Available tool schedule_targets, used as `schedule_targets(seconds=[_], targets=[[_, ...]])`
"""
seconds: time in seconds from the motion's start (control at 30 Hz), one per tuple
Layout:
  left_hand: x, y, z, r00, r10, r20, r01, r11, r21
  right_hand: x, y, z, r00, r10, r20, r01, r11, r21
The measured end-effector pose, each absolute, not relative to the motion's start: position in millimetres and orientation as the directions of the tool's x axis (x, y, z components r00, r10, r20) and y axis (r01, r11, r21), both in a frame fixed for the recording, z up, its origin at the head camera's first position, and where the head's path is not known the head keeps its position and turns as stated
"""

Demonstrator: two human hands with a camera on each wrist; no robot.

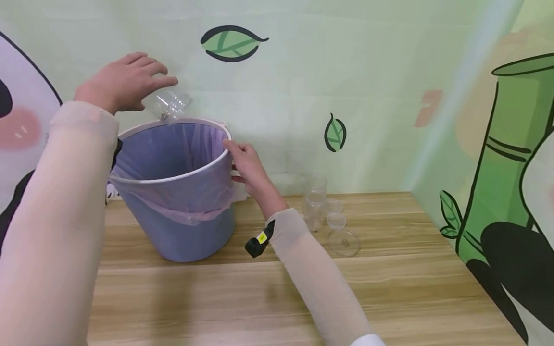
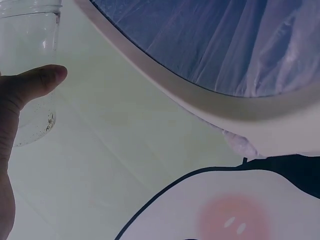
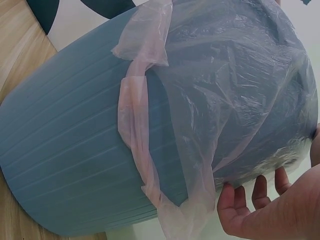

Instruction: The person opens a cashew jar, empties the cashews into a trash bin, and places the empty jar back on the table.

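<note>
My left hand [image 1: 127,82] holds a clear plastic jar [image 1: 173,105], tilted, over the far rim of the blue trash bin [image 1: 190,240]. In the left wrist view the thumb lies across the jar [image 2: 30,45], and small dark bits cling inside near its rounded end. The bin is lined with a thin pinkish plastic bag [image 3: 200,90], folded over the white rim and twisted into a knot-like band outside. My right hand [image 1: 251,170] grips the bin's right edge, thumb at the rim and fingers against the bagged outer wall [image 3: 270,210].
Right of the bin, clear jars [image 1: 315,206] stand on the wooden table [image 1: 259,298] by the wall. Beside them lie small clear lids [image 1: 336,221] and a larger round clear lid [image 1: 344,241]. A printed backdrop [image 1: 303,72] rises directly behind the bin.
</note>
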State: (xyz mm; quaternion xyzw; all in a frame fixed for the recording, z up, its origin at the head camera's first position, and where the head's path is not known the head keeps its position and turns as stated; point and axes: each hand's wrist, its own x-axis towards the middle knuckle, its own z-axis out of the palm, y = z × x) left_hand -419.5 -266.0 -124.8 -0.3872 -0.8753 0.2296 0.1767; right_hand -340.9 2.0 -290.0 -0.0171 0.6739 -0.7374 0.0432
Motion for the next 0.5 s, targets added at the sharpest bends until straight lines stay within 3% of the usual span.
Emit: schedule_targets(seconds=[0.33,0.5], targets=[[-417.6,-276.0,-122.6,-0.660,0.730,0.178,0.596,0.652,-0.468,-345.0,1.0,-291.6,-0.996,-0.085,-0.033,0.040,-0.087,-0.995],[-415.3,-275.6,-120.9,-0.703,0.683,0.198,0.573,0.709,-0.412,-348.2,1.4,-292.5,-0.996,-0.088,-0.030,0.039,-0.092,-0.995]])
